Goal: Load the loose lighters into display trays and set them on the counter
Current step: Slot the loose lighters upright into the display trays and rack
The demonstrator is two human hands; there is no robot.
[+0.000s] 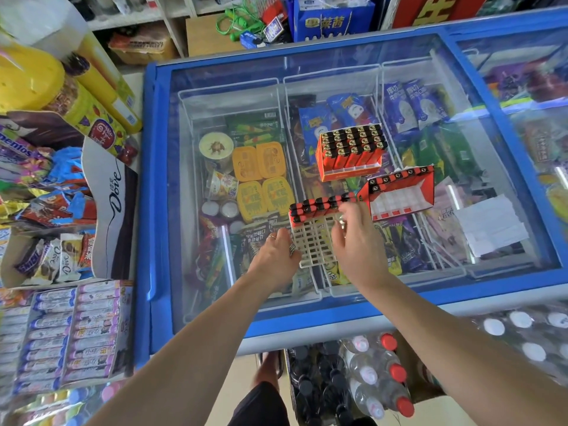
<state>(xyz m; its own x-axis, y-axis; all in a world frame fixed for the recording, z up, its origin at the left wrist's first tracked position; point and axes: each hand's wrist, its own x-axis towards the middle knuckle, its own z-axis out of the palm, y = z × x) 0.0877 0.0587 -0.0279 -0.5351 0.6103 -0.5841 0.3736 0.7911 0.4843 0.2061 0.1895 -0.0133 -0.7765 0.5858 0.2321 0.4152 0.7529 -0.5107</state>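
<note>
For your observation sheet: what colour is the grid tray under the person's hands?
White grid tray, seen best in the head view.

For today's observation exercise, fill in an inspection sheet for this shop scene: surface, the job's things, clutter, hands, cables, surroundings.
Surface: glass freezer lid, blue-framed, ice creams visible beneath.
Job's things: full lighter tray standing on the glass; red tray tilted, one row of lighters, other slots bare; white grid tray with one lighter row at its far edge.
Clutter: white paper on the lid, right.
Hands: left hand holds the grid's left edge; right hand over its right side, fingers blurred.
Cables: green cord on the floor behind.
Surroundings: candy displays left, bottled drinks below.
</note>
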